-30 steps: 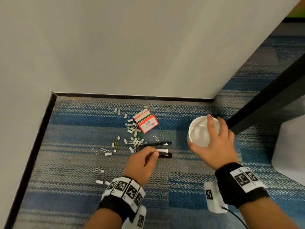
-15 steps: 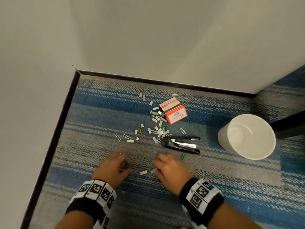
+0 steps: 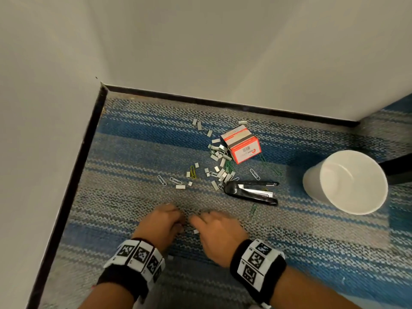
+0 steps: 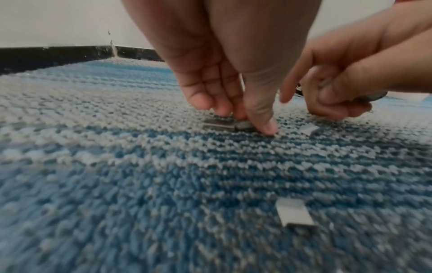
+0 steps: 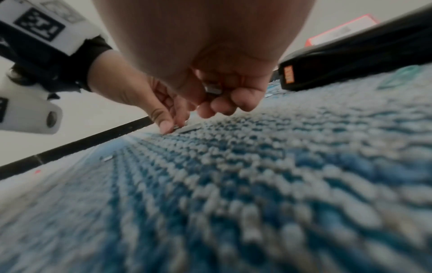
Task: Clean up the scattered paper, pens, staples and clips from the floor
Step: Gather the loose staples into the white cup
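Short silver staple strips [image 3: 219, 172] and wire paper clips [image 3: 175, 180] lie strewn over the striped carpet [image 3: 124, 197], beside a red-and-white staple box [image 3: 242, 144] and a black stapler [image 3: 252, 192]. At the near side, my left hand [image 3: 178, 221] pinches staple strips [image 4: 219, 123] that lie on the carpet, thumb and fingers pressed down on them. Right beside it, my right hand [image 3: 196, 219] is curled around a staple strip [image 5: 212, 89] tucked in its fingers. One loose strip [image 3: 196, 231] lies between the two hands. Another strip [image 4: 294, 214] lies under my left wrist.
A white cup [image 3: 343, 181] stands upright on the carpet at the right, open side up. White walls with a black skirting [image 3: 73, 175] close the corner at the left and back. A dark furniture leg [image 3: 396, 168] runs behind the cup.
The right hand has let go of the cup, which now stands at the right. Both hands have come down to the near carpet and drawn together over the loose strips there.
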Demonstrator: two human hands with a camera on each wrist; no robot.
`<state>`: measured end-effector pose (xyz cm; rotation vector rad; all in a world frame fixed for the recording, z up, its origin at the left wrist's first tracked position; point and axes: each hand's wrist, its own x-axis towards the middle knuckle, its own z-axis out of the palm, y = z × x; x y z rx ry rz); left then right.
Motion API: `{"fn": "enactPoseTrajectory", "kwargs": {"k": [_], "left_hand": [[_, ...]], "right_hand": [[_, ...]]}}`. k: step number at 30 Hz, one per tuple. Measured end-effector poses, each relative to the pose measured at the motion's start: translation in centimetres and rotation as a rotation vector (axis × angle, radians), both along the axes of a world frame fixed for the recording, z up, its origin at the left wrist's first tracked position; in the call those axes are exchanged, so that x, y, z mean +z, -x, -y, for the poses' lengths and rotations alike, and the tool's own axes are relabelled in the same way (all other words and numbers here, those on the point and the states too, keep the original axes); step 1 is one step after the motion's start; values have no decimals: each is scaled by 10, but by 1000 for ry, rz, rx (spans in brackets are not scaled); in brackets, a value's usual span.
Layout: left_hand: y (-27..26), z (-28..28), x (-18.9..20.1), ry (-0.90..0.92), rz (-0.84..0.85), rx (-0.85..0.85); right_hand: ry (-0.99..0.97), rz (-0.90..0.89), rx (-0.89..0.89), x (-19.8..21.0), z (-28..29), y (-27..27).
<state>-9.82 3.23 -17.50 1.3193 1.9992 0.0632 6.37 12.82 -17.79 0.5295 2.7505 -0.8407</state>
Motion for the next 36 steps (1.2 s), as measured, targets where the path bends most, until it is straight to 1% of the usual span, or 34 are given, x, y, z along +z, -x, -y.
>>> {"fn": "enactPoseTrajectory", "kwargs": {"k": [2, 4, 7, 8, 9, 10, 12, 13, 15, 17, 19, 20, 22, 24, 26, 29, 32, 34, 36], "left_hand": [[0, 2, 1, -61, 22, 16], [-3, 4, 2, -110, 42, 81], [-8, 6, 5, -165, 64, 219], [-11, 6, 6, -187, 72, 259], [-14, 4, 8, -206, 84, 293], [-18, 0, 11, -218, 100, 321], [-29, -15, 18, -230, 128, 346], [-36, -26, 22, -246, 148, 341], [-56, -53, 31, -288, 202, 309], [-79, -85, 43, -349, 260, 235], [-104, -118, 55, -420, 283, 90], [-118, -135, 61, -465, 278, 15], [-147, -164, 74, -574, 261, -83], [-172, -184, 81, -649, 233, -120], [-186, -195, 77, -678, 221, -127], [-187, -199, 63, -622, 217, -145], [-181, -194, 58, -659, 232, -190], [-175, -187, 59, -707, 240, -160], [-163, -174, 62, -720, 258, -50]], "right_hand": [[-113, -10, 21, -7, 5, -1], [-145, -29, 37, -13, 7, -3], [-148, -26, 37, -14, 6, -6], [-129, -32, 28, -11, 6, -6], [-66, -33, -3, -7, 6, -6], [20, -34, -69, -2, 4, -6], [229, -20, -259, 8, -7, -11], [310, -68, -357, 12, -13, -16], [348, -244, -589, 26, -31, -34], [247, -480, -832, 44, -54, -57], [45, -693, -1010, 61, -79, -84], [-60, -755, -1078, 67, -92, -97], [-207, -775, -1163, 68, -116, -120], [-272, -719, -1158, 63, -132, -136], [-300, -672, -1113, 58, -139, -144], [-286, -662, -1086, 51, -142, -147], [-256, -676, -1088, 48, -140, -145], [-252, -689, -1078, 48, -137, -142], [-283, -714, -1048, 52, -132, -136]]}}
